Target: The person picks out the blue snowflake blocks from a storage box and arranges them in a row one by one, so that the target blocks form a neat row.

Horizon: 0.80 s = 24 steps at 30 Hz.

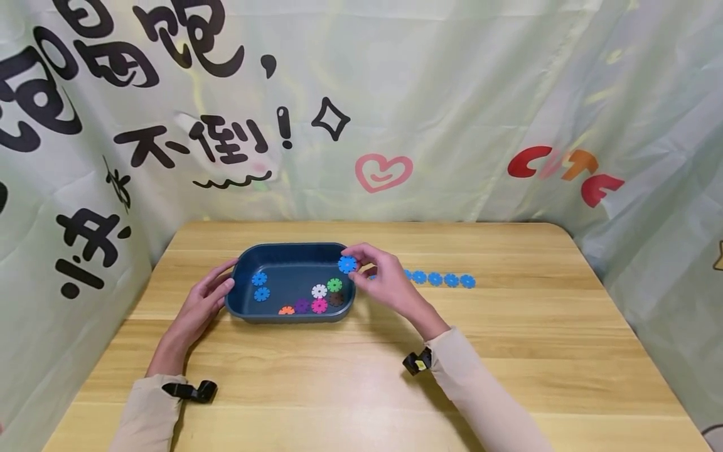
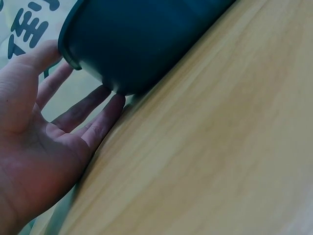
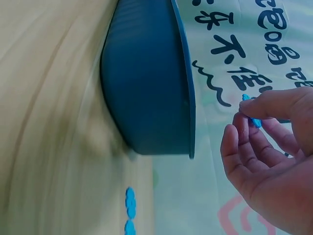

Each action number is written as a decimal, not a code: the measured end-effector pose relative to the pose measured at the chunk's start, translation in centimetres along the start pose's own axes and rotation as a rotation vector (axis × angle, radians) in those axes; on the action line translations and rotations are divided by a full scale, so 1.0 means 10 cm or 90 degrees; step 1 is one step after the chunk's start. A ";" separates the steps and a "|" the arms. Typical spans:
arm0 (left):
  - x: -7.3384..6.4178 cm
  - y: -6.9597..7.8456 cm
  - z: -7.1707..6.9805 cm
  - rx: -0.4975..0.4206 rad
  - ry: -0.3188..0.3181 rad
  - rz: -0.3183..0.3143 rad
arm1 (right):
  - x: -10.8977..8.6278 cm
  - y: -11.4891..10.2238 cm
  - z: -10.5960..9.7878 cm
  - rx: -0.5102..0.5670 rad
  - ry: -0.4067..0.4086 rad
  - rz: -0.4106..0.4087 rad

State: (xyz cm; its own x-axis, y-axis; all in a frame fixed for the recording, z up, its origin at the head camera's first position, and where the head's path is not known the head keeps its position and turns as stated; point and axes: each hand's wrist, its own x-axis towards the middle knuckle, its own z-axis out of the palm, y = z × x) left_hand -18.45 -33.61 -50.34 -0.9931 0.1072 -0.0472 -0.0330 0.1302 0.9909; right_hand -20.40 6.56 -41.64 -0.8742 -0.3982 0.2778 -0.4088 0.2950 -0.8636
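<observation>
My right hand (image 1: 386, 276) pinches a blue notched plastic disc (image 1: 347, 264) between thumb and fingertips, above the right end of a dark blue tray (image 1: 290, 317). In the right wrist view the disc (image 3: 252, 111) shows edge-on, higher than the tray's rim (image 3: 191, 98). At the tray's left end, my left hand (image 1: 203, 300) touches the outer wall with fairly straight fingers, as the left wrist view shows on the tray (image 2: 127, 44). Inside lie two blue discs (image 1: 260, 285) at the left and, toward the right, white (image 1: 319, 290), green (image 1: 334, 285), pink (image 1: 319, 306), purple (image 1: 302, 306), brown (image 1: 336, 299) and orange (image 1: 287, 310) ones.
A row of several blue discs (image 1: 435, 279) lies on the wooden table (image 1: 508, 364) right of the tray, partly hidden behind my right hand. A printed curtain (image 1: 452, 94) hangs behind and at both sides of the table.
</observation>
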 end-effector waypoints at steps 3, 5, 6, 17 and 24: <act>0.01 -0.01 0.01 0.001 -0.001 -0.002 | -0.07 0.04 -0.08 -0.004 0.009 0.003; 0.01 -0.01 0.01 0.001 -0.002 -0.001 | -0.11 0.06 -0.14 -0.008 0.014 0.004; 0.01 -0.01 0.01 0.000 -0.002 0.000 | -0.13 0.06 -0.17 -0.010 0.016 0.003; 0.01 0.00 0.01 0.003 0.012 -0.017 | -0.33 0.14 -0.48 -0.046 0.039 0.006; 0.01 -0.01 0.01 0.000 0.006 -0.010 | -0.45 0.18 -0.66 -0.066 0.056 0.010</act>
State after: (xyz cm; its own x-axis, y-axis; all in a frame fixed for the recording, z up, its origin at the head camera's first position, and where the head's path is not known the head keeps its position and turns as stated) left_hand -18.49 -33.52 -50.49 -0.9935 0.0957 -0.0610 -0.0481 0.1319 0.9901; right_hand -18.97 14.62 -41.68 -0.8986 -0.3169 0.3036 -0.4153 0.3905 -0.8216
